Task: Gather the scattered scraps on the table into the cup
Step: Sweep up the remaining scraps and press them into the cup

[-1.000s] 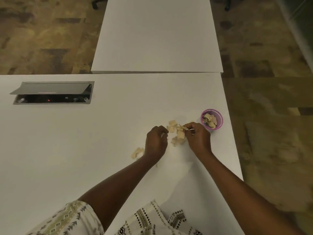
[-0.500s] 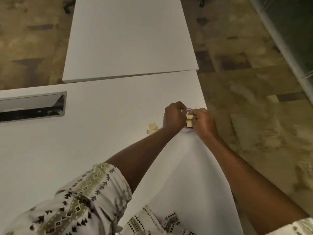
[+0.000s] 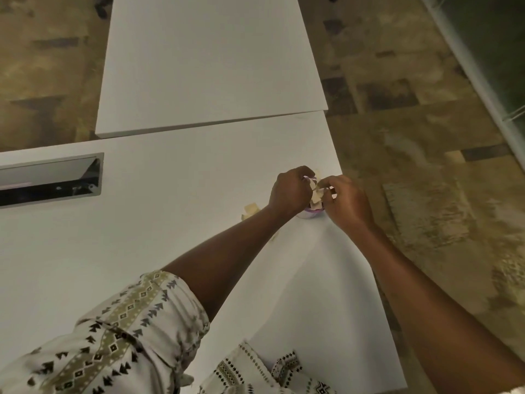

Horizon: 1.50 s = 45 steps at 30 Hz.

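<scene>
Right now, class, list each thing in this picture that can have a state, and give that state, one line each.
Cup: upright, mostly hidden by both hands.
Scraps over the cup: pinched between the hands.
Scraps on the table: loose, left of the cup.
Left hand: closed on scraps.
Right hand: closed on scraps.
Cable box lid: open.

cup [image 3: 312, 214]: purple, upright, near table's right edge | scraps [image 3: 316, 194]: beige, heaped above rim
</scene>
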Each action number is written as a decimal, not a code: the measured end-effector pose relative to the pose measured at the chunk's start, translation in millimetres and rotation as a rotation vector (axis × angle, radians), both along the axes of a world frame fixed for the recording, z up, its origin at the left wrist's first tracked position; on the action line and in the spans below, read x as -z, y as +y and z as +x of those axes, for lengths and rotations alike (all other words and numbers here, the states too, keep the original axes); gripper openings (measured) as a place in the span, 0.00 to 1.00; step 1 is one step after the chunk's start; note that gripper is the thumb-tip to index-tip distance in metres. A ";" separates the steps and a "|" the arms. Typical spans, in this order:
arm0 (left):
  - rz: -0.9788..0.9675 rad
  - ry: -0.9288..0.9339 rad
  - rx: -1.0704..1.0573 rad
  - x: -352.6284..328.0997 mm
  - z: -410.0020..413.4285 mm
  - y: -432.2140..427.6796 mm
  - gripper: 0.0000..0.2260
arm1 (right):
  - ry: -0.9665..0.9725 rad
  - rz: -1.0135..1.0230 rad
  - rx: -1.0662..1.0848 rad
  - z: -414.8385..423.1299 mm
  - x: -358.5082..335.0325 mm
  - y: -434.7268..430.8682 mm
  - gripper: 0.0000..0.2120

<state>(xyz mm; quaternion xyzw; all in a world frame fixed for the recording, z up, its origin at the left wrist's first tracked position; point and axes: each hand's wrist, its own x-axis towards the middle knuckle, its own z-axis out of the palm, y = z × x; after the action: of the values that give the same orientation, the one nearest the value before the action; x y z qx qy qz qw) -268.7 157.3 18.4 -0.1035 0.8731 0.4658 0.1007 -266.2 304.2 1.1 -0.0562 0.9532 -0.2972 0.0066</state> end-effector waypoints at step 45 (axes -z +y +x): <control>-0.570 -0.211 -0.117 107.8 252.2 -153.3 0.44 | -0.293 0.254 -0.620 47.6 26.5 -116.8 0.35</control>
<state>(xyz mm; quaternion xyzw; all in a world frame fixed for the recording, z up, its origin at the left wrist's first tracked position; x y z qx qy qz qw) -16.5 4.0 -89.4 -0.2253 0.9459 0.1938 0.1306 -218.6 187.4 -25.4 -0.2982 0.9091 -0.1650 0.2397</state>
